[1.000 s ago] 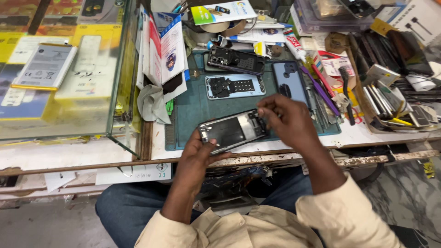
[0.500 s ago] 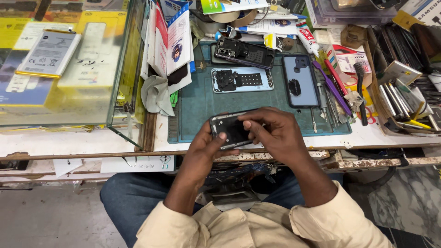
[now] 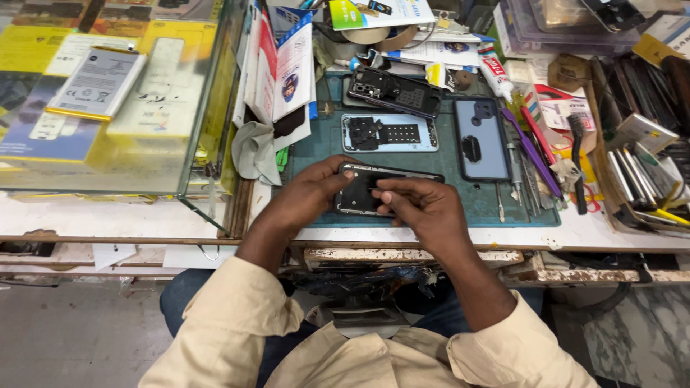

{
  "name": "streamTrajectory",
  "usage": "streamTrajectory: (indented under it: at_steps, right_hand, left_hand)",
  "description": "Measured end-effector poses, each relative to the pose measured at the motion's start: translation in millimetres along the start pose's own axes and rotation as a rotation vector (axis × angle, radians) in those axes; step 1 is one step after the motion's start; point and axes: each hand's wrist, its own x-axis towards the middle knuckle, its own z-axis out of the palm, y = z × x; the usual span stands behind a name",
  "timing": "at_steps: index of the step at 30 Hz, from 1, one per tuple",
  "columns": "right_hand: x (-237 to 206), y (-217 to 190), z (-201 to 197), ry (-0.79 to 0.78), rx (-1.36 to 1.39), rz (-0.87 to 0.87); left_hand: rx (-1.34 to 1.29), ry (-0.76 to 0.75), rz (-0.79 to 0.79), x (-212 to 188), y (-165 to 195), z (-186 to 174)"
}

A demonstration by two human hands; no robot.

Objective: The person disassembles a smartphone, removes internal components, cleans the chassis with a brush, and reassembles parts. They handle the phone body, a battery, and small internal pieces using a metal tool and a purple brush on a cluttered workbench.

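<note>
An opened black phone (image 3: 366,188) lies over the near edge of a green work mat (image 3: 460,205), its insides facing up. My left hand (image 3: 305,197) grips its left end with the thumb across the top. My right hand (image 3: 424,208) holds the right end, with the fingertips pinched over the phone's middle. Whether a small part sits between those fingertips cannot be made out. Both sleeves are beige.
Further back on the mat lie a silver phone frame (image 3: 389,133), a black phone frame (image 3: 394,92) and a dark back cover (image 3: 480,138). Tools and a brush (image 3: 577,158) crowd the right side. A glass case (image 3: 115,93) stands at the left.
The phone and both hands have shifted slightly towards me and lower over the mat. The right hand's fingers now pinch at the phone's middle instead of covering its right end.
</note>
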Motion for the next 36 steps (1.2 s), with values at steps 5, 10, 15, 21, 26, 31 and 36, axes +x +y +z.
streamTrajectory:
  at_steps: [5,10,15,21,26,31,36]
  right_hand:
    - [0,-3,1,-0.016,0.001,-0.018]
    - [-10,-15,12,-0.017,-0.335,-0.417]
    - [-9,-24,26,-0.046,-0.58,-0.534]
    - [-2,-23,32,-0.072,-0.672,-0.602]
    - [0,-20,32,-0.057,-0.697,-0.635]
    - [0,-15,31,-0.048,-0.713,-0.573]
    - [0,-12,31,-0.046,-0.676,-0.604]
  left_hand:
    - [0.13,-0.086,0.225,12,0,-19]
    - [0.201,-0.086,0.245,27,-7,-25]
    - [0.166,-0.082,0.271,30,-9,-22]
    - [0.221,-0.08,0.265,28,-3,-22]
    - [0.279,-0.064,0.248,26,0,-19]
    - [0.275,-0.064,0.256,25,4,-18]
    - [0.306,-0.044,0.233,23,6,-17]
